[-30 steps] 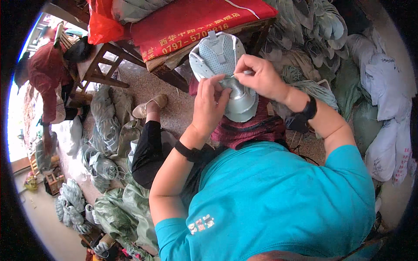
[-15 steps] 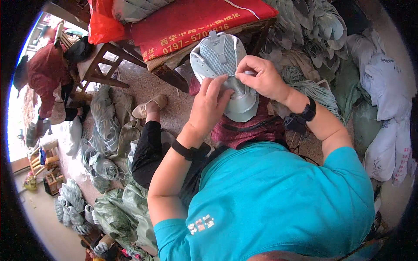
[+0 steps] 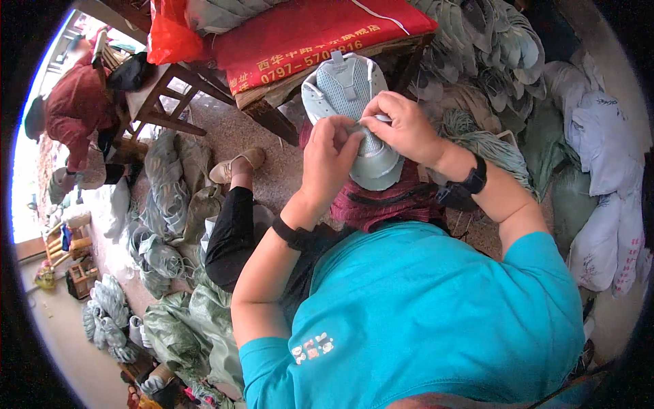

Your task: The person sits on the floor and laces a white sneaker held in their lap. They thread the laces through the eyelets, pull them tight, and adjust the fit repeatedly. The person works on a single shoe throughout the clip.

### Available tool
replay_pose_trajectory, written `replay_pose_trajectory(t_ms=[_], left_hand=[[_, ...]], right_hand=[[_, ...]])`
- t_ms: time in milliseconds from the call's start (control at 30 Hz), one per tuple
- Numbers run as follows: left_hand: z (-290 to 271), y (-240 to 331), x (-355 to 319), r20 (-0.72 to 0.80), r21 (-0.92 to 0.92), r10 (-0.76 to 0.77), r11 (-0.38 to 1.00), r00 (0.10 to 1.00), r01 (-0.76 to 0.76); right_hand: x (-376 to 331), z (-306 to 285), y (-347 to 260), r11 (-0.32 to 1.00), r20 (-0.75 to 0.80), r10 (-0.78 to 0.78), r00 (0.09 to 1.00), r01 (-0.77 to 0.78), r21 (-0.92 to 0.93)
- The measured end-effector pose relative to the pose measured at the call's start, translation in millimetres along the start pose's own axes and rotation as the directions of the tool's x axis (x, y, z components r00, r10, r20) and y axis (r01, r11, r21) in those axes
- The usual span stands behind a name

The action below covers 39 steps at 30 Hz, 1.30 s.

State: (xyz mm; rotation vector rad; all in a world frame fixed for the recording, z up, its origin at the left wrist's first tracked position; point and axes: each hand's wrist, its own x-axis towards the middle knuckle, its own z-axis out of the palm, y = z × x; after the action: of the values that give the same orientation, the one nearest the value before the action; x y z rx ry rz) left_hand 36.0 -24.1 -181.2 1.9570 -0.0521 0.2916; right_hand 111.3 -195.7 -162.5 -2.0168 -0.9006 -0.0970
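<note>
A pale grey-green shoe upper (image 3: 378,165) lies over my lap, its toe end toward me. Its padded mesh tongue (image 3: 348,89) points away. Over the middle of the upper, my left hand (image 3: 332,151) is closed, thumb and fingertips drawn together. Just to its right, my right hand (image 3: 400,123) pinches with thumb and forefinger, close to the left fingertips. A small whitish bit shows by the right fingers. Whatever the two hands pinch is too small to name and partly hidden. Dark maroon cloth (image 3: 392,204) lies under the upper.
Ahead stands a wooden bench (image 3: 272,116) with a red printed cloth (image 3: 306,41) on it. Bundles of grey shoe parts (image 3: 163,184) lie left; more hang at the far right (image 3: 504,48). White sacks (image 3: 606,150) line the right. Another person (image 3: 78,102) bends at the far left.
My hands stay at the middle of the shoe upper. The right fingers have shifted slightly left, and the left hand has turned a little. The person at the far left has moved slightly.
</note>
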Motion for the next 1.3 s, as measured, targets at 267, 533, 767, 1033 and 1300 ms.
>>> replay_pose_trajectory(t_ms=[267, 533, 767, 1033, 1300], left_hand=[[-7.7, 4.0, 5.9, -0.052, 0.293, 0.304, 0.915, 0.951, -0.276], [-42.8, -7.3, 14.0, 0.135, 0.598, 0.488, 0.654, 0.862, -0.463], [-239.9, -115.5, -47.5, -0.658, 0.519, 0.196, 0.818, 0.727, 0.249], [-529.0, -220.4, -291.2, -0.016, -0.651, -0.351, 0.714, 0.936, 0.257], [-156.3, -68.8, -36.5, -0.269, -0.542, -0.546, 0.767, 0.794, 0.344]], right_hand=[[7.1, -7.3, -2.3, 0.999, 0.049, -0.044, 0.998, 0.042, 0.034], [11.6, -10.3, -1.8, 0.966, 0.221, 0.109, 0.969, -0.156, 0.206], [-16.0, -32.0, 16.0, 0.872, 0.308, 0.364, 0.879, -0.438, 0.220], [-34.7, -54.2, 77.5, 0.987, 0.456, 0.099, 0.884, -0.029, -0.158], [-82.6, -77.9, 178.8, 0.353, 0.224, 0.890, 0.397, -0.912, 0.210]])
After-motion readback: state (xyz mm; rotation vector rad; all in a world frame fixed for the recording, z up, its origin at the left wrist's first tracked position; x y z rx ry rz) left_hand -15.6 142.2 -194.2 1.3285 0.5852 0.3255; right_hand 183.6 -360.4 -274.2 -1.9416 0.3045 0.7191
